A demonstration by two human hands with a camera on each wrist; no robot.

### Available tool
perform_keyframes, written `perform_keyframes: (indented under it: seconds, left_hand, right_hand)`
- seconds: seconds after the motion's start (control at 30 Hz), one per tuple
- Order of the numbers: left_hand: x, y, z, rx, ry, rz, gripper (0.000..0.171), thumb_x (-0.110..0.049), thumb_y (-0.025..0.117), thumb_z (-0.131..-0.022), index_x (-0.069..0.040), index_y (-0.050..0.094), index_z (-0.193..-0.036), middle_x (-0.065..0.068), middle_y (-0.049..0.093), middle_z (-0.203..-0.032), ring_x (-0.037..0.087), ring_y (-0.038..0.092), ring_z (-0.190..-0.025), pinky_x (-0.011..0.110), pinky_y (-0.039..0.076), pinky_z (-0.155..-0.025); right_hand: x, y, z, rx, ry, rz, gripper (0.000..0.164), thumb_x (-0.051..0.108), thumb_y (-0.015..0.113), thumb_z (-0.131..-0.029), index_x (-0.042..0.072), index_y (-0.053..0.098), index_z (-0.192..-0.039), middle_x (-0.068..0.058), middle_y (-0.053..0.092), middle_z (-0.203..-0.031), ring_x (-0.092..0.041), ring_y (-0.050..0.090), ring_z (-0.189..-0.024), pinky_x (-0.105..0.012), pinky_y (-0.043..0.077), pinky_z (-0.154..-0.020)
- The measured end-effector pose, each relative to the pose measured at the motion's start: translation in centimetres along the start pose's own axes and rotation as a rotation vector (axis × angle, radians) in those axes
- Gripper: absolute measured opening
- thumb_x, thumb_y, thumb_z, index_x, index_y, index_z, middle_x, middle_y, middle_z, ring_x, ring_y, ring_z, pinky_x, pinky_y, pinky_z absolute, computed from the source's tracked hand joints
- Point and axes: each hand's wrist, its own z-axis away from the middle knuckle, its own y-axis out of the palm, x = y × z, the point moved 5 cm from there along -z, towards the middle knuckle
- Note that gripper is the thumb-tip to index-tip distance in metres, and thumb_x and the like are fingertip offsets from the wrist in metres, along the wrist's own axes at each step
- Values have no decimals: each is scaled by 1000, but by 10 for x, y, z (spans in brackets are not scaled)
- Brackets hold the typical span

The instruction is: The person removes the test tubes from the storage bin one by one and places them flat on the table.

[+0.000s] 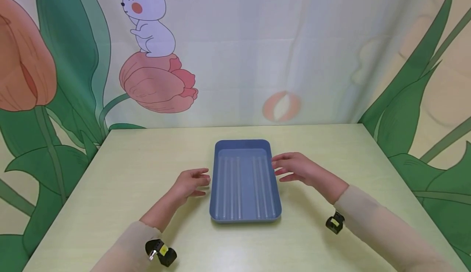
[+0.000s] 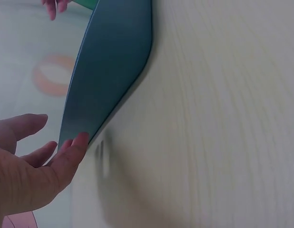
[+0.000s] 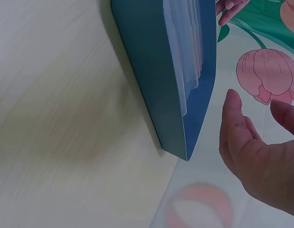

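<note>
A blue rectangular tray (image 1: 247, 186) lies on the table with its short sides facing front and back. Pale, see-through lengthwise strips (image 3: 182, 52) run along its floor; whether they are loose or moulded in, I cannot tell. Beside the tray's left wall is my left hand (image 1: 190, 184), fingers loosely extended and holding nothing. My right hand (image 1: 297, 168) is by the right wall toward the far end, its fingers spread and slightly bent, also without anything in it. In the right wrist view, a gap separates that hand from the tray. Whether the left fingertips touch the wall is unclear.
The pale wood-grain table (image 1: 147, 161) reaches back to a hanging printed cloth (image 1: 235, 51) with a rabbit and tulips. Small black cameras (image 1: 161, 252) are strapped to both wrists, over beige sleeves.
</note>
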Motion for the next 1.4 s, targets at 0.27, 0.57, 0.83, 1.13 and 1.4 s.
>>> perform_keyframes:
  seconds: [0.27, 0.57, 0.83, 1.13, 1.4]
  left_hand:
    - [5, 3, -3, 1, -7, 42, 53, -3, 57, -99, 11, 44, -149, 35, 50, -148, 43, 61, -129, 46, 62, -92]
    - [7, 5, -3, 23, -21, 87, 55, -3, 57, -99, 11, 42, -150, 35, 47, -151, 37, 65, -124, 39, 64, -85]
    - [10, 5, -1, 52, -31, 136, 56, -2, 59, -99, 11, 41, -150, 36, 44, -153, 33, 68, -121, 39, 64, -85]
    - [16, 8, -4, 44, -72, 159, 52, -3, 59, -101, 7, 45, -150, 32, 47, -152, 30, 68, -120, 40, 62, -93]
    - [25, 10, -6, 78, -74, 245, 54, 2, 57, -100, 8, 42, -151, 32, 44, -155, 12, 70, -100, 39, 60, -97]
  right_hand:
    - [9, 5, -7, 19, 48, -12, 51, 17, 53, -105, -6, 44, -149, -29, 53, -146, -31, 66, -117, -34, 62, -91]
    - [14, 9, -15, 33, 71, -16, 51, 18, 51, -106, -7, 43, -150, -29, 50, -151, -36, 61, -130, -30, 62, -88]
    - [14, 18, -25, 55, 97, -60, 54, 20, 50, -105, -7, 41, -151, -28, 47, -154, -39, 54, -139, -34, 60, -97]
    - [9, 25, -35, 74, 139, -116, 56, 21, 47, -107, -6, 36, -155, -26, 44, -158, -38, 49, -144, -34, 59, -97]
    - [6, 32, -42, 61, 186, -174, 54, 21, 43, -107, -8, 38, -152, -26, 43, -159, -38, 46, -146, -45, 49, -114]
